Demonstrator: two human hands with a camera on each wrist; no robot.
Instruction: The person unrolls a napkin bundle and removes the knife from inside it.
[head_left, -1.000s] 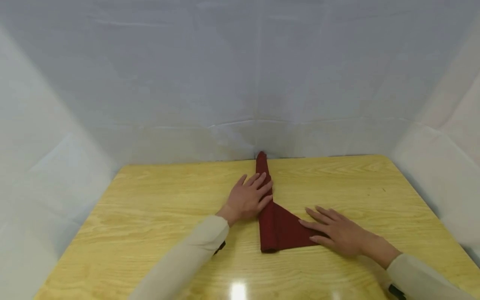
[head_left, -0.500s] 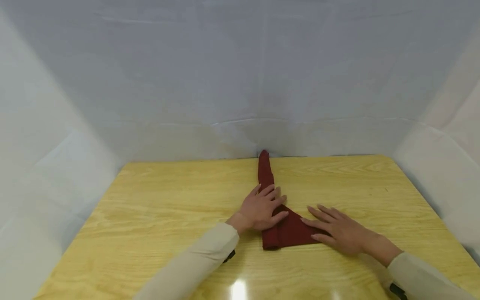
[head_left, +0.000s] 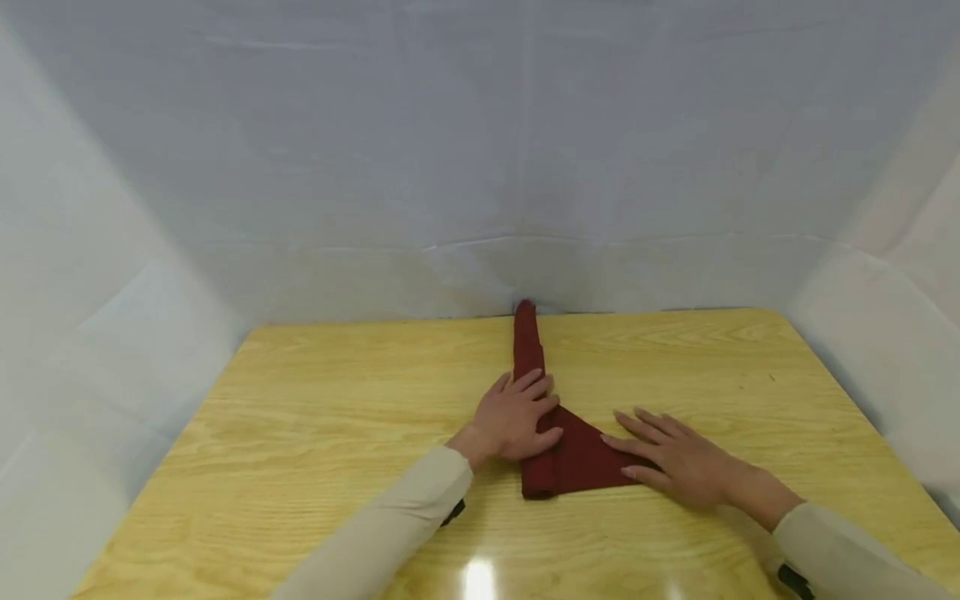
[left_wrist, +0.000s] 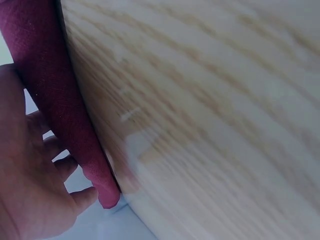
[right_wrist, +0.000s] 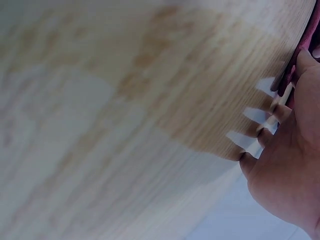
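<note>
A dark red cloth lies on the wooden table, its left part rolled into a long roll that points to the back edge. To the right of the roll, the rest spreads flat as a triangle. My left hand rests across the roll with its fingers spread over the top. In the left wrist view, the fingers lie along the tapering roll. My right hand presses the right corner of the flat part, fingers extended, hiding that corner. The right wrist view shows my right hand with fingertips down on the table.
The light wooden table reaches back to a grey-white sheet hanging behind it. White sheets also hang along the left and right sides. The roll's far tip touches or nearly touches the back sheet.
My left hand has slid along the roll toward the near side, moved slightly right, then a little back left. My right hand stays on the cloth's corner, almost unmoved.
</note>
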